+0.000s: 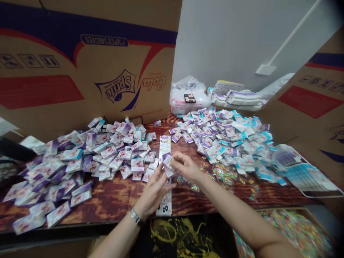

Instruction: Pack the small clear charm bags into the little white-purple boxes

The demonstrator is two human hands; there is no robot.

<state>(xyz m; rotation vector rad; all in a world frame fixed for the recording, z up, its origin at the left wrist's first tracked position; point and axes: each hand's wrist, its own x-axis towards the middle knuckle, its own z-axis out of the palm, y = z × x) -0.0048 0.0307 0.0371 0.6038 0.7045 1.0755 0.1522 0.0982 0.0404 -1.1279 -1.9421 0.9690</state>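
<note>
Between my two hands is a small white and purple card box (168,166), held up over the middle of the table. My left hand (153,191) grips it from the lower left, a watch on that wrist. From the right, the fingers of my right hand (185,165) pinch the box's edge. Beneath them lies a long white strip (165,147) printed with small coloured pictures. Close to my right hand are clear packets of colourful small pieces (224,173). What is inside the box is hidden.
Filled-looking small boxes (115,150) are heaped at left, flatter ones (228,129) at right. A big Sprite carton (88,64) stands behind left, another carton (311,107) at right. A phone (189,98) lies on plastic bags. More packets (295,229) fill a box below the table edge.
</note>
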